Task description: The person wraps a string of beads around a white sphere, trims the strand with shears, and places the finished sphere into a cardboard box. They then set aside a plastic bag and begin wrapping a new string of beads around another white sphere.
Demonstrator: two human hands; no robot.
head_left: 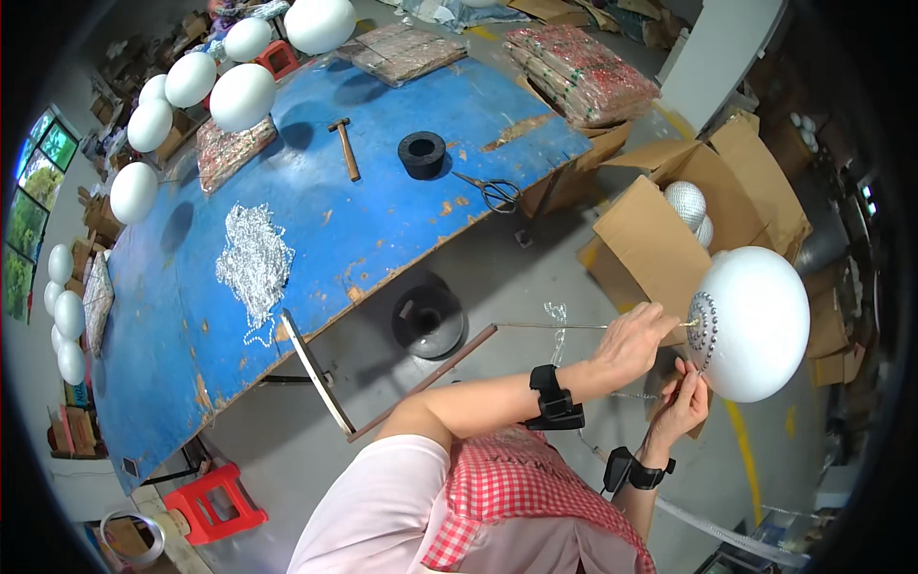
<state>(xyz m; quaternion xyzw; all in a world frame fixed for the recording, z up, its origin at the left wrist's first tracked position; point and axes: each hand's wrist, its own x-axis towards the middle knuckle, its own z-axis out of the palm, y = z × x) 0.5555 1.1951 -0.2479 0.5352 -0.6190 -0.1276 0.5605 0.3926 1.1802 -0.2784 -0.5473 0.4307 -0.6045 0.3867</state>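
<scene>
A large white ball (761, 325) sits on the end of a thin metal rod (550, 326) at the right. Rows of silver beads (705, 330) ring the ball around the spot where the rod enters. My left hand (631, 346) is closed round the rod just beside the ball. Below it, my right hand (681, 407) pinches the bead string against the ball's lower left side. The rod joins a brown bar (426, 385), which meets a pale metal bar (318, 375) at the table's edge.
On the blue table (316, 249) lie a heap of silver bead strings (253, 263), a hammer (345, 151), black tape (422, 155) and scissors (492, 191). White balls stand along its far left. An open carton (650, 239) holds silver balls (685, 204); a red stool (215, 504) stands lower left.
</scene>
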